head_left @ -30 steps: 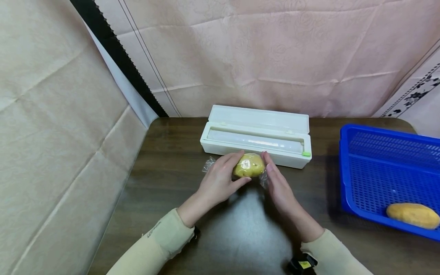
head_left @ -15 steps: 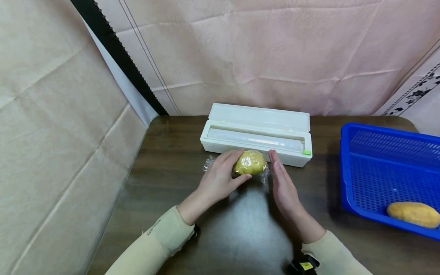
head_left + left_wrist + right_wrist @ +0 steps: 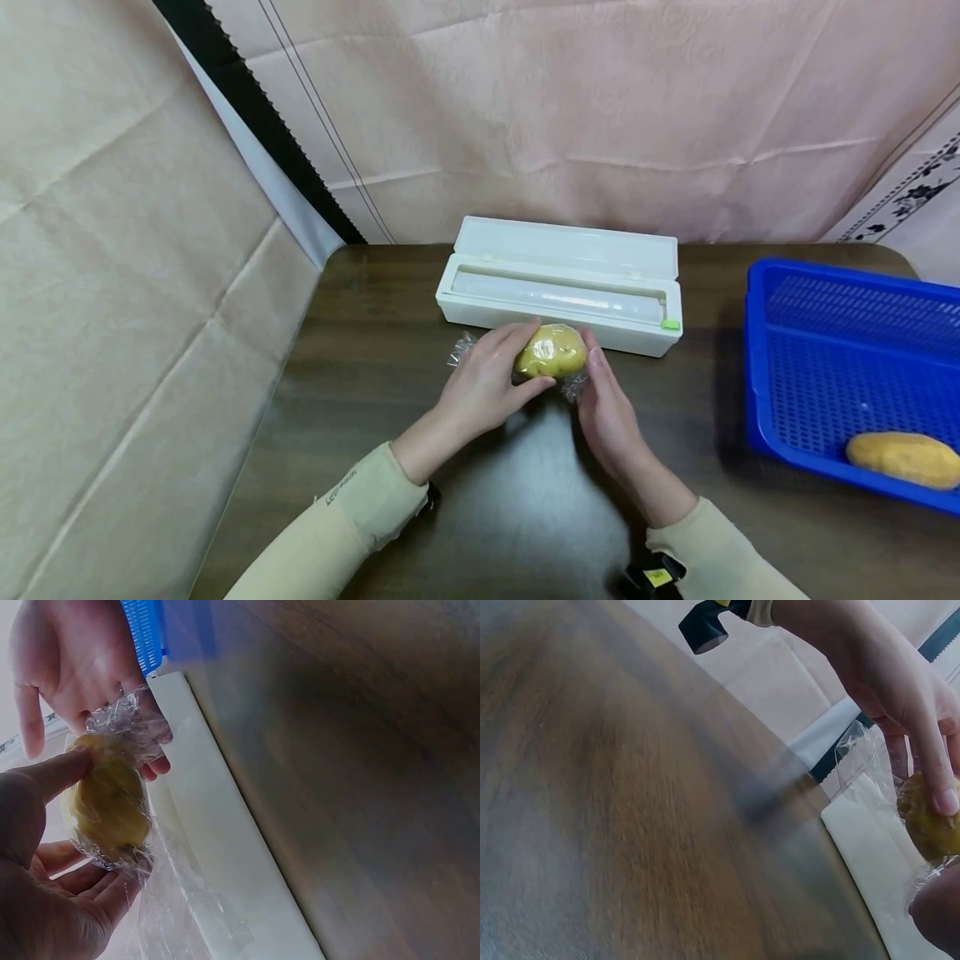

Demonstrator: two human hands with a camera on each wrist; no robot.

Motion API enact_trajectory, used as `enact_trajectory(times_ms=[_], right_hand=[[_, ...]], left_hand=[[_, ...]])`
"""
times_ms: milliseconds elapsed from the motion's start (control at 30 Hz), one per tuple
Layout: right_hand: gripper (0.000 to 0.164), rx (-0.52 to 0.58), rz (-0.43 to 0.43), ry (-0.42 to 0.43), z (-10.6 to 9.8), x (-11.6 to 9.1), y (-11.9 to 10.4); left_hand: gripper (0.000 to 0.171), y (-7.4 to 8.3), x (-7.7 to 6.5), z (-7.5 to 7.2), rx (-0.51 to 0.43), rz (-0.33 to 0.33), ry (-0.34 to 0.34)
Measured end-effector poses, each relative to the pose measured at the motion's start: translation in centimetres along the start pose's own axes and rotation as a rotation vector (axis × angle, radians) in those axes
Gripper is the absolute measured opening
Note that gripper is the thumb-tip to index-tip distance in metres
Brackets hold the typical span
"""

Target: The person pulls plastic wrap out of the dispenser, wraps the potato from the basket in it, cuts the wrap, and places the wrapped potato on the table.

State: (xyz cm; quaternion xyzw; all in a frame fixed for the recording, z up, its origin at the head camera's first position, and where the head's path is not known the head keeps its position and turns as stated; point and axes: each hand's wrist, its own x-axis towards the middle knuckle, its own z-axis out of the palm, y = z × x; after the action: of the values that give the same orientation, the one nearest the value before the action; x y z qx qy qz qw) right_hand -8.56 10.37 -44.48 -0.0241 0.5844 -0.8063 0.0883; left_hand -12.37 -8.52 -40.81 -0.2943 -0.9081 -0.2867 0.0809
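A yellow potato [image 3: 553,352] wrapped in clear cling film is held up off the table in front of the white box. My left hand [image 3: 483,383] grips it, thumb on the near side and fingers round the far side. A loose tail of film [image 3: 461,348] sticks out past the left hand's back. My right hand [image 3: 609,408] is at the potato's other end, fingers straight, touching the crumpled film [image 3: 574,387] there. In the left wrist view the film's bunched end [image 3: 124,716] lies against the right hand's fingers. The right wrist view shows only part of the potato [image 3: 934,821].
Behind the hands stands a white cling film dispenser [image 3: 558,325], lid raised, with a roll [image 3: 555,296] inside. To the right, a blue basket [image 3: 757,367] holds another potato [image 3: 903,459]. The brown table [image 3: 360,367] is backed by hanging cloth [image 3: 600,100].
My right hand drew away from the potato to the right, then came back against the film at its end. My left hand keeps its grip and has shifted slightly right.
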Motion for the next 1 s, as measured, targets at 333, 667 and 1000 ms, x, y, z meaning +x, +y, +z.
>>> enact_trajectory(times_ms=[333, 667, 1000], right_hand=[[0.07, 0.015, 0.03, 0.016, -0.1, -0.1, 0.1], [0.074, 0.08, 0.033, 0.031, -0.4, -0.4, 0.4], [0.073, 0.293, -0.009, 0.008, -0.2, -0.5, -0.2]], left_hand=[[0.076, 0.1, 0.0, 0.2, -0.008, 0.0, -0.001], [0.076, 0.4, 0.1, 0.4, -0.008, 0.019, 0.004], [0.074, 0.9, 0.3, 1.1, -0.037, 0.041, 0.044]])
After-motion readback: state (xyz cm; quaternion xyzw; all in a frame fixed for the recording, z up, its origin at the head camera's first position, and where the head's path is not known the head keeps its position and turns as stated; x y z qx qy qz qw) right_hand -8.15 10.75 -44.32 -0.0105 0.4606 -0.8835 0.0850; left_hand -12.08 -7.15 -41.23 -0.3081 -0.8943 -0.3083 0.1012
